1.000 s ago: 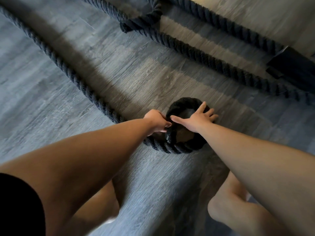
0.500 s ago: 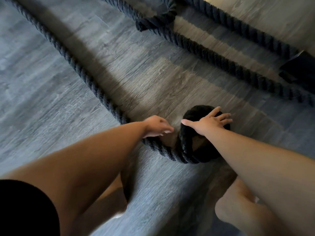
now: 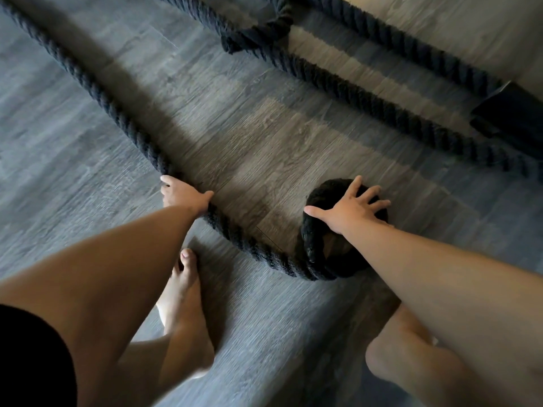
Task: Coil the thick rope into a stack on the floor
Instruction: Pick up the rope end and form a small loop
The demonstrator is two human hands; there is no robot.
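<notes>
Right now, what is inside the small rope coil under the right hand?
Inside the rope coil a patch of bare wood floor shows. The right hand presses on top with spread fingers, and its wrist covers the rest of the inside, so that part is hidden.

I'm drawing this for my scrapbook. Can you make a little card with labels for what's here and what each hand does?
Place: grey wood floor
Rope: thick rope, dark, stretched along the floor
Coil: small coil, just started
Left: left hand holds the rope, apart from the coil
Right: right hand pressed on the coil, fingers spread
Also: bare foot; knot farther away
</notes>
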